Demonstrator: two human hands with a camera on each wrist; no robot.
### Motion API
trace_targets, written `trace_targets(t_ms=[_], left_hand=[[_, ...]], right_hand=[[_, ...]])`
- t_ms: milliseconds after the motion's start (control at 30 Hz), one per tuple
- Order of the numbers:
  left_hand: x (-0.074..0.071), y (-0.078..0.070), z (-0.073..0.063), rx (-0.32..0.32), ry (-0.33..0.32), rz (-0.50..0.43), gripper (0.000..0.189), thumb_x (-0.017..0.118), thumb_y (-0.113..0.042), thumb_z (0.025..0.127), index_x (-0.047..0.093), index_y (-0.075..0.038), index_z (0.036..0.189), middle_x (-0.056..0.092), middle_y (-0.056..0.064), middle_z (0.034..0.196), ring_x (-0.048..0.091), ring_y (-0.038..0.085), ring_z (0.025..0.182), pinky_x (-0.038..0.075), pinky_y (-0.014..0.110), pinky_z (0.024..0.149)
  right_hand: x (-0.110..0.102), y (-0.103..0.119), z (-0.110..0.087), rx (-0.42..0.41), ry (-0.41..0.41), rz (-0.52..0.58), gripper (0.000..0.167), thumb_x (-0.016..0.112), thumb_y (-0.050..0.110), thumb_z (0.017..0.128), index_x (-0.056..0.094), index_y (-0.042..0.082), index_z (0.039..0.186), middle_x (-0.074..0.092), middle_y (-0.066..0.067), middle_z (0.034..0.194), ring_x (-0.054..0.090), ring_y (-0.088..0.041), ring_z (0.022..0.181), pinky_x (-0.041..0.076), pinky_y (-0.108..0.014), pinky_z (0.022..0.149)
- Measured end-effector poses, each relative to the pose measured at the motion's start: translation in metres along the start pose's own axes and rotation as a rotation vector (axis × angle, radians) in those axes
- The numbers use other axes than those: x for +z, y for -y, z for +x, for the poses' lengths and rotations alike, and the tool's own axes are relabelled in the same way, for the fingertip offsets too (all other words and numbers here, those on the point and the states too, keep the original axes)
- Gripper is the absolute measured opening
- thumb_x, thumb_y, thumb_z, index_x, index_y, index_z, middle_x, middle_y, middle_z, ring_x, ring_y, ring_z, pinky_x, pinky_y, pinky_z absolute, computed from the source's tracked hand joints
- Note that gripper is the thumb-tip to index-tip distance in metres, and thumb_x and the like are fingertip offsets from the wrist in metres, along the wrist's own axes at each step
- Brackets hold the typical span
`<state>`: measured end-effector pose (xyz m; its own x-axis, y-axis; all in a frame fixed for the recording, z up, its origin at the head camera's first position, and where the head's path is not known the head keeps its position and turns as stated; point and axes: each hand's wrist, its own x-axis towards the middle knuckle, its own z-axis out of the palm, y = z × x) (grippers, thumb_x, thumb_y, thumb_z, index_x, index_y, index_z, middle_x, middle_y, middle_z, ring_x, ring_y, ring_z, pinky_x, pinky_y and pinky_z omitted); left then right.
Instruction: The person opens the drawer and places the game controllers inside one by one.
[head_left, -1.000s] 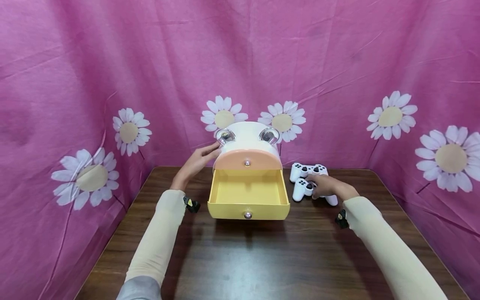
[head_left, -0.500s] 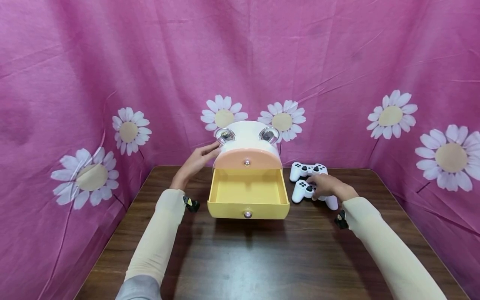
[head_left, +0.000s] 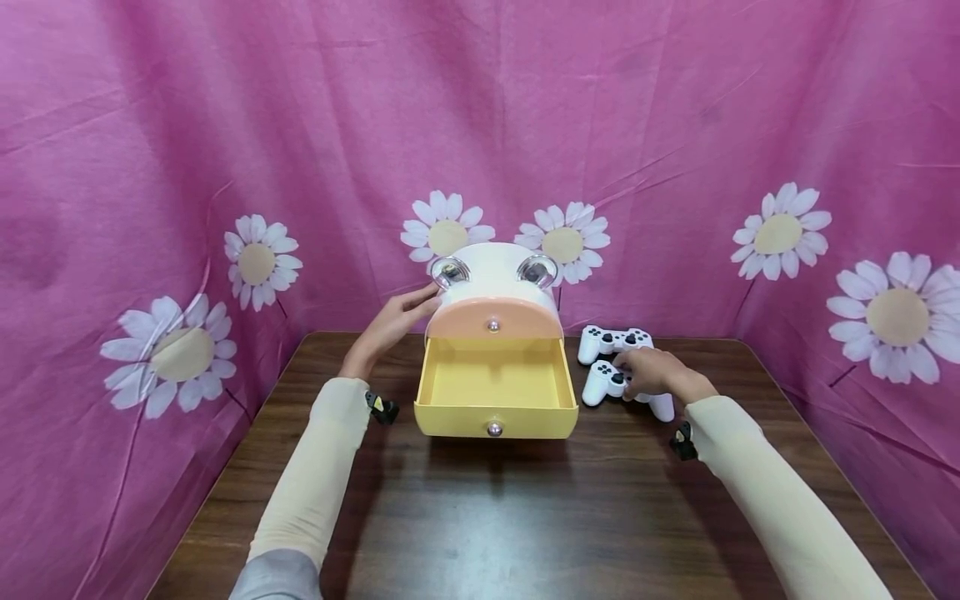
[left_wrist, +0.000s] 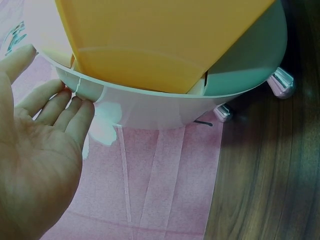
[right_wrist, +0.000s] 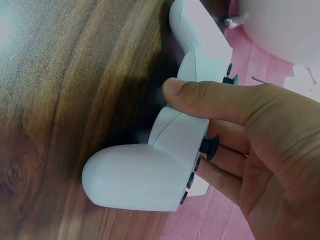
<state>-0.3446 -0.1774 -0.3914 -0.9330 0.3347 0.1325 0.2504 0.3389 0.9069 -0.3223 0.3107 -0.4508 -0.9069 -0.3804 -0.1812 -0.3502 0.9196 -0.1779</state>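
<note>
A white drawer box [head_left: 491, 267] with a rounded top and two shiny eye-like rings stands at the back of the table. Its lower yellow drawer [head_left: 495, 421] is pulled out, and the orange upper drawer [head_left: 465, 321] is in. My left hand [head_left: 393, 323] has its fingertips against the box's left side, the fingers fairly straight in the left wrist view. At the box's right lie two white game controllers. My right hand [head_left: 654, 372] grips the nearer controller [right_wrist: 140, 175] by its middle, thumb over the near edge and fingers on the far side. The farther controller [head_left: 596, 343] lies just behind it.
The brown wooden table [head_left: 487, 517] reaches toward me in front of the drawer. Pink cloth [head_left: 375, 125] printed with white daisies hangs behind and at both sides. Small silver feet [left_wrist: 282, 82] hold the box up off the table.
The right hand has tilted the nearer controller slightly, its left grip turning a little. The left hand stays at the box, and the drawer has not moved.
</note>
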Motion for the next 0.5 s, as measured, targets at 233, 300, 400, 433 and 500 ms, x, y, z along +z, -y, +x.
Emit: trace_targets(t_ms=[233, 300, 400, 433, 500], left_hand=[[0.0, -0.003, 0.001, -0.012, -0.001, 0.032, 0.07, 0.063, -0.064, 0.101, 0.049, -0.03, 0.161, 0.044, -0.006, 0.169, 0.031, 0.02, 0.162, 0.026, 0.052, 0.134], [0.0, -0.003, 0.002, -0.004, -0.003, 0.037, 0.07, 0.063, -0.063, 0.102, 0.049, -0.03, 0.161, 0.044, -0.006, 0.169, 0.03, 0.02, 0.162, 0.025, 0.051, 0.134], [0.0, -0.001, 0.002, -0.005, -0.004, 0.028, 0.069, 0.063, -0.063, 0.102, 0.049, -0.029, 0.161, 0.044, -0.007, 0.169, 0.031, 0.02, 0.162, 0.025, 0.051, 0.134], [0.0, -0.001, 0.001, -0.003, -0.002, 0.023, 0.069, 0.063, -0.062, 0.102, 0.049, -0.028, 0.161, 0.043, -0.007, 0.169, 0.03, 0.02, 0.162, 0.025, 0.051, 0.134], [0.0, -0.001, 0.001, 0.003, 0.0, 0.018, 0.07, 0.063, -0.063, 0.102, 0.049, -0.027, 0.161, 0.042, -0.008, 0.17, 0.029, 0.019, 0.162, 0.025, 0.05, 0.134]], right_hand=[[-0.014, 0.003, -0.008, 0.001, -0.036, -0.035, 0.065, 0.094, 0.025, 0.074, 0.073, 0.003, 0.132, 0.076, -0.019, 0.124, 0.07, -0.039, 0.109, 0.057, -0.062, 0.087], [-0.02, 0.005, -0.011, -0.004, -0.046, -0.047, 0.066, 0.094, 0.026, 0.074, 0.073, 0.003, 0.133, 0.076, -0.02, 0.123, 0.07, -0.038, 0.106, 0.057, -0.061, 0.084], [-0.029, 0.008, -0.015, -0.008, -0.059, -0.063, 0.068, 0.094, 0.027, 0.073, 0.074, 0.004, 0.134, 0.076, -0.02, 0.12, 0.07, -0.037, 0.102, 0.057, -0.061, 0.083], [-0.032, 0.009, -0.016, -0.008, -0.064, -0.066, 0.068, 0.094, 0.027, 0.073, 0.074, 0.004, 0.134, 0.076, -0.02, 0.12, 0.07, -0.037, 0.102, 0.057, -0.061, 0.083], [-0.037, 0.01, -0.018, -0.012, -0.07, -0.075, 0.068, 0.094, 0.028, 0.073, 0.075, 0.005, 0.133, 0.077, -0.02, 0.119, 0.071, -0.038, 0.102, 0.057, -0.062, 0.084]])
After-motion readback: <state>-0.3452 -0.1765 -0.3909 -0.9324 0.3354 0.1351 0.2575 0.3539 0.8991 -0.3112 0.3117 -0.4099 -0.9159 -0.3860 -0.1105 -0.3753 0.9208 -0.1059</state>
